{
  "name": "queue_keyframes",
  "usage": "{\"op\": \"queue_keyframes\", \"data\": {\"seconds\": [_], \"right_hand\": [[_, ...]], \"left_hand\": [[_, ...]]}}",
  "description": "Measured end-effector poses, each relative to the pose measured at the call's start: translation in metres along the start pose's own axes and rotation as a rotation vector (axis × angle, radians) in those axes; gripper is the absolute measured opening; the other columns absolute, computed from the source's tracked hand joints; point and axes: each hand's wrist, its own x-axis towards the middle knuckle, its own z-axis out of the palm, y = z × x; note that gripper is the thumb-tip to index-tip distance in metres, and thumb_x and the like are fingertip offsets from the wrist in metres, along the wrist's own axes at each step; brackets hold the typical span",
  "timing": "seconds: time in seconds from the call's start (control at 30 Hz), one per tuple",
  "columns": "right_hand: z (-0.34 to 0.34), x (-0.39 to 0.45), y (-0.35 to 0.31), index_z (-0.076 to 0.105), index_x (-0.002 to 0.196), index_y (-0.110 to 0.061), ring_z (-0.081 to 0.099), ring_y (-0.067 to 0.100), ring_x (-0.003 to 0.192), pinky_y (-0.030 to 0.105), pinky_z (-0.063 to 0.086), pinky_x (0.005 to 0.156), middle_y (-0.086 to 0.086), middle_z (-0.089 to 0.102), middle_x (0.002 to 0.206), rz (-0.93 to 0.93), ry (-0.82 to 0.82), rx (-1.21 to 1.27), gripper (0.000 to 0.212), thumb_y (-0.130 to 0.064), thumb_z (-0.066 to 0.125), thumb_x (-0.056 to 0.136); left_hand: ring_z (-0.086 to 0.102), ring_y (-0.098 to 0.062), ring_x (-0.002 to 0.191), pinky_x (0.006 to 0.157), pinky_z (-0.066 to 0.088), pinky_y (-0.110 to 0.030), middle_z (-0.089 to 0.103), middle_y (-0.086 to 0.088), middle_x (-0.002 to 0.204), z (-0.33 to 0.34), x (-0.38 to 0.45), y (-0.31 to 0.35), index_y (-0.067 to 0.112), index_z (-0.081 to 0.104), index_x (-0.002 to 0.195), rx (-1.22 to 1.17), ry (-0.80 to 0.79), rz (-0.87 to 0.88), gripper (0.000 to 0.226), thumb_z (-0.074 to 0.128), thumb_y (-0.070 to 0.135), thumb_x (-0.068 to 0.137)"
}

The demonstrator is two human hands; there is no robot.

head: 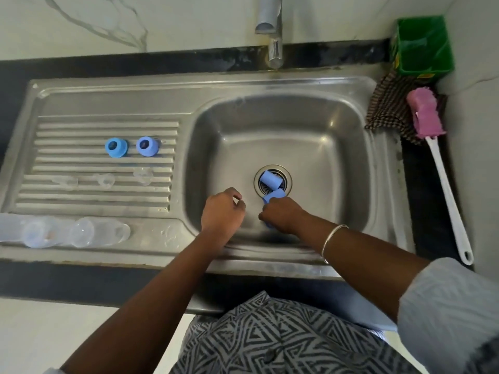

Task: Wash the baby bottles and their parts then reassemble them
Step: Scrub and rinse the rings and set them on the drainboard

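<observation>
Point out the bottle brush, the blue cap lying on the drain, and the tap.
bottle brush (425,113), head view, on its pink sponge head.
blue cap on the drain (270,179), head view, on its side wall.
tap (275,51), head view, on its lower spout.

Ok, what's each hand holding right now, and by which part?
Right hand grips a blue cap by its lower end; the exact grip is hidden. Left hand holds nothing, fingers loosely curled.

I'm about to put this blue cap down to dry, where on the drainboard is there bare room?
Bare ribs lie left of the two blue collars and right of them, up to the basin wall. The row of clear teats below is crowded, and the clear bottles fill the front left ledge. The right hand holds the blue cap; the left hand holds nothing.
</observation>
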Motion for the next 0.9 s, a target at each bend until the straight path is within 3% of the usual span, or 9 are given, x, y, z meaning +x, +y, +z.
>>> {"op": "queue_keyframes", "data": {"seconds": [0.13,0.2,0.33,0.4,0.47,0.6,0.7,0.8,0.9], "right_hand": [[0.007,-0.001,0.003,0.066,0.106,-0.014,0.061,0.026,0.102,0.032,0.035,0.062,0.005,0.066,0.104,0.034,0.130,0.227,0.020,-0.022,0.061,0.088],[0.006,0.000,0.004,0.065,0.102,-0.017,0.064,0.024,0.097,0.031,0.045,0.064,0.001,0.066,0.099,0.160,0.300,0.544,0.026,-0.033,0.067,0.081],[-0.022,-0.002,0.005,0.067,0.118,-0.017,0.063,0.013,0.078,0.025,0.050,0.073,-0.002,0.067,0.087,0.327,0.578,1.149,0.046,-0.033,0.081,0.077],[-0.039,-0.004,0.007,0.069,0.114,-0.020,0.063,0.012,0.073,0.025,0.051,0.075,-0.004,0.067,0.081,0.376,0.670,1.282,0.042,-0.031,0.083,0.076],[-0.051,-0.006,0.012,0.072,0.108,-0.024,0.067,0.013,0.076,0.029,0.054,0.077,-0.004,0.071,0.082,0.398,0.705,1.290,0.035,-0.034,0.082,0.077],[-0.063,-0.007,0.029,0.071,0.110,-0.030,0.067,0.011,0.081,0.038,0.057,0.083,-0.008,0.071,0.085,0.377,0.697,1.231,0.038,-0.044,0.078,0.076],[-0.082,-0.006,0.053,0.067,0.124,-0.028,0.063,0.012,0.098,0.036,0.052,0.094,0.000,0.068,0.107,0.372,0.705,1.228,0.044,-0.042,0.073,0.083],[-0.120,-0.004,0.090,0.060,0.135,-0.021,0.062,0.020,0.106,0.035,0.049,0.096,0.009,0.066,0.120,0.463,0.864,1.231,0.041,-0.033,0.061,0.095],[-0.164,0.005,0.125,0.063,0.130,-0.017,0.063,0.020,0.108,0.030,0.047,0.093,0.007,0.070,0.117,0.470,1.065,1.205,0.033,-0.030,0.047,0.104]], "left_hand": [[0.063,-0.017,0.070,0.059,0.045,-0.027,0.066,0.000,0.070,-0.001,0.002,0.005,0.025,0.066,0.099,-0.038,0.019,-0.043,0.015,0.053,0.024,0.092],[0.063,-0.022,0.081,0.070,0.051,-0.032,0.069,-0.002,0.083,0.000,0.005,0.007,0.020,0.067,0.101,-0.097,0.027,-0.054,0.018,0.050,0.026,0.097],[0.064,-0.029,0.095,0.087,0.051,-0.040,0.070,-0.009,0.097,0.004,0.017,0.018,0.013,0.067,0.100,-0.366,0.015,-0.165,0.036,0.040,0.036,0.103],[0.067,-0.028,0.091,0.083,0.053,-0.039,0.070,-0.007,0.094,0.002,0.023,0.032,0.019,0.066,0.097,-0.509,-0.048,-0.262,0.041,0.036,0.046,0.104],[0.068,-0.022,0.081,0.069,0.050,-0.032,0.068,-0.002,0.089,-0.002,0.030,0.049,0.021,0.065,0.102,-0.648,-0.133,-0.358,0.045,0.032,0.051,0.104],[0.062,-0.017,0.069,0.062,0.044,-0.026,0.065,-0.003,0.078,-0.010,0.045,0.072,0.019,0.062,0.089,-0.840,-0.157,-0.435,0.044,0.034,0.050,0.104],[0.054,-0.014,0.053,0.050,0.038,-0.018,0.059,-0.002,0.056,-0.021,0.060,0.085,0.016,0.059,0.082,-1.007,-0.114,-0.529,0.040,0.042,0.045,0.103],[0.047,-0.010,0.037,0.040,0.033,-0.013,0.055,-0.005,0.053,-0.036,0.075,0.099,0.014,0.062,0.085,-1.136,-0.156,-0.518,0.042,0.039,0.046,0.102],[0.050,-0.011,0.039,0.044,0.039,-0.016,0.057,-0.005,0.054,-0.053,0.089,0.114,0.012,0.059,0.087,-1.204,-0.174,-0.522,0.055,0.037,0.060,0.099]]}}
